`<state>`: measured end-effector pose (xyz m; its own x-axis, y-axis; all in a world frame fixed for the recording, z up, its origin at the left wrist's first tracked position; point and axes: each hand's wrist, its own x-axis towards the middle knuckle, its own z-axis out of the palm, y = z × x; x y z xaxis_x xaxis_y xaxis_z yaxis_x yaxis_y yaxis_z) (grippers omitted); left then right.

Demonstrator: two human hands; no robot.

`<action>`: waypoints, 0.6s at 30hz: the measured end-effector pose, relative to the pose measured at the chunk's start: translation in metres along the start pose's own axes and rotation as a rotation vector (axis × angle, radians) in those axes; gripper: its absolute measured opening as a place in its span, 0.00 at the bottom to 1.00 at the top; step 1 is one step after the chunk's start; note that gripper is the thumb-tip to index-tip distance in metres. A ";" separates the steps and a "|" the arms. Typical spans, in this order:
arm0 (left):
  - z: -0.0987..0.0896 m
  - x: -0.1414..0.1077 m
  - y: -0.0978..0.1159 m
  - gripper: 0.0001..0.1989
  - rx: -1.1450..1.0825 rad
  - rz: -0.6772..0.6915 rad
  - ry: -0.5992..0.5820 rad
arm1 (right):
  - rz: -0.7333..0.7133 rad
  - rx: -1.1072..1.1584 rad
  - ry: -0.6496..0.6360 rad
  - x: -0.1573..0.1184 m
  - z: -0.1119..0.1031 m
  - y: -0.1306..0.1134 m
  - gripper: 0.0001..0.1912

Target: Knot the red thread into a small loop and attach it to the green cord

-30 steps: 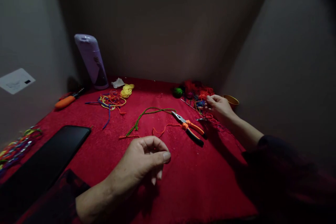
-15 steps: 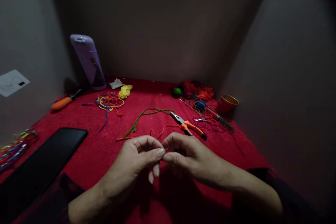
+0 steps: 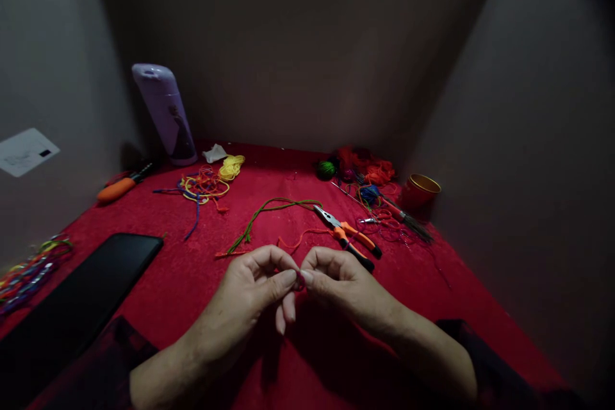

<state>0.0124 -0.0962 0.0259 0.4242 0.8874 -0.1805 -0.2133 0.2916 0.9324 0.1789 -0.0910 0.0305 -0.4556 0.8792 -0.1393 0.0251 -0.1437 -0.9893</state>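
Between the fingertips of both hands shows a small loop of dark magenta cord [image 3: 300, 281]. My left hand [image 3: 257, 285] pinches it between thumb and index finger, its lower fingers hanging below. From the other side my right hand [image 3: 343, 282] pinches the same cord with thumb and index finger. Just beyond the right hand lie long-nose pliers [image 3: 348, 231] with orange and black handles. A green cord [image 3: 262, 208] with a knotted end and an orange-red cord [image 3: 307, 234] lie on the red cloth [image 3: 202, 282] ahead of the hands.
A black phone or tablet [image 3: 91, 295] and multicoloured strings [image 3: 33, 275] lie at left. Behind them are an orange-handled tool [image 3: 118, 190], a lilac bottle [image 3: 166, 115], tangled cords [image 3: 204, 186] and yellow thread [image 3: 232, 167]. Thread balls [image 3: 368, 166], a brush [image 3: 408, 219] and a red cup [image 3: 420, 192] stand right.
The right hand has turned slightly and its forearm has shifted left. The magenta loop, hardly visible before, now shows between the fingertips. The whole view has moved a little.
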 end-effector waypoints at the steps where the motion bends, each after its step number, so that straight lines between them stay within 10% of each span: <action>1: 0.000 0.000 -0.001 0.07 0.004 0.004 0.010 | 0.000 0.014 0.021 0.001 0.001 0.003 0.15; 18: 0.010 -0.003 0.008 0.09 0.105 -0.021 0.213 | -0.043 -0.086 0.188 0.000 0.014 0.021 0.16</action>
<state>0.0185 -0.1007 0.0372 0.2297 0.9401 -0.2519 -0.1089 0.2820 0.9532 0.1663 -0.1002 0.0106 -0.2841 0.9541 -0.0943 0.0886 -0.0719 -0.9935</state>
